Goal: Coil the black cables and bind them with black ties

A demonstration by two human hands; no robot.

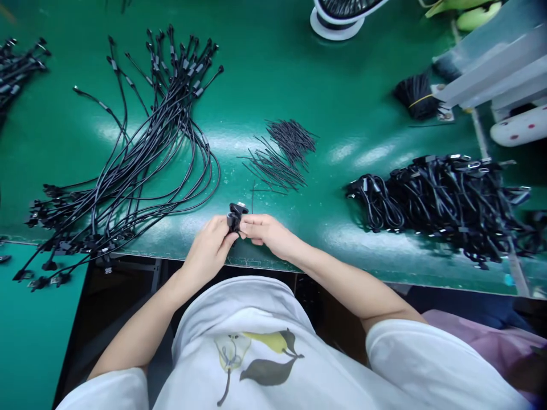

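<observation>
In the lower middle of the frame, 2 bare hands meet over the front edge of a green table (342, 114). The left hand (205, 246) has its thumb and fingers together on a small folded black cable (235, 218), its metal plug facing up and away; the thumb and fingers of the right hand (271, 232) are closed on the right side of the same cable, though the fingers hide the exact pinch. Just beyond them, a single loose tie (252, 196) lies below a pile of thin black ties (291, 139) in the centre. Loose long cables (171, 122) sprawl over the left and upper left, and a row of coiled cables (448, 199) fills the right. The main risk is in the grip: the cable looks springy, so if either pinch slackened, the folds could spread open. Held so near the edge, it could also drop into the dark gap below if it slipped. The thin ties are light, and a brushing right hand could scatter them. At the lower left, some plugs (106, 262) overhang the table edge; the left forearm could snag 1 of them, and because the cables cross each other, several might be dragged along together.
</observation>
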